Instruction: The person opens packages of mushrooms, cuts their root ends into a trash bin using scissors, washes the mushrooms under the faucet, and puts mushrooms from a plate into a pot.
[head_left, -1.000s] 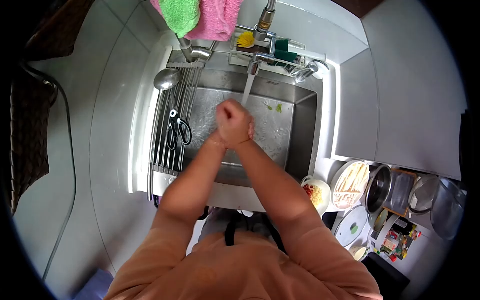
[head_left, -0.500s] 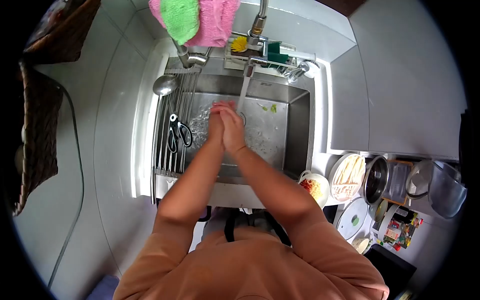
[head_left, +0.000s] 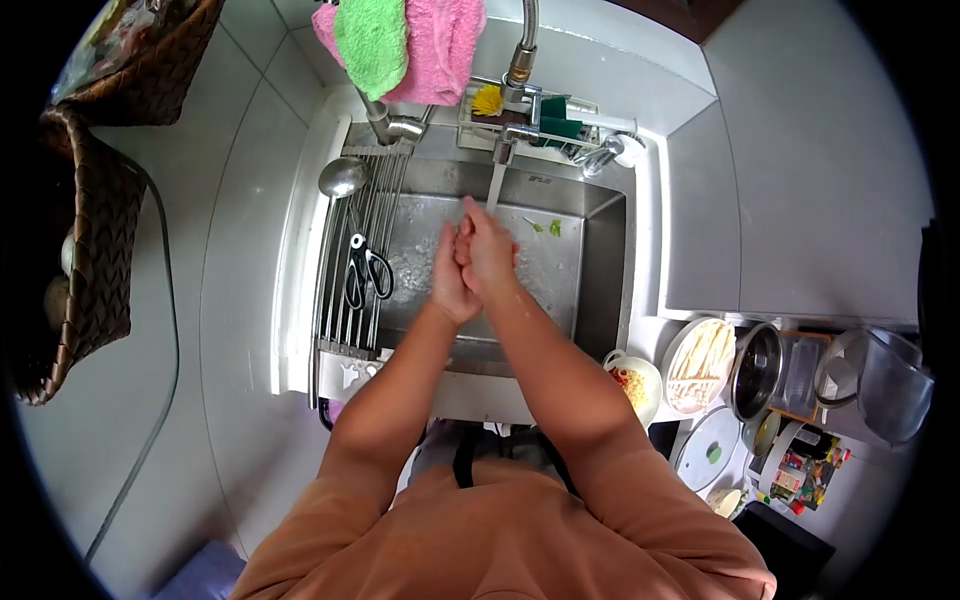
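My left hand and my right hand are clasped together above the sink, just beneath a running faucet. Fingers of the right hand curl into the left palm, while the left fingers wrap beneath the right hand and partly show at its far side. Both thumbs point toward the faucet. Water falls in a thin stream at the fingertips. Nothing else shows between the hands. Small green leaf scraps lie on the basin floor to the right.
Left of the hands, a rack bears scissors and a ladle. Green and pink cloths hang above. At right stand a bowl of chopped food, a plate of pale strips and a metal bowl.
My hands have turned and shifted slightly right and toward me; the fingers, stretched flat before, now curl around each other. The view has shifted slightly.
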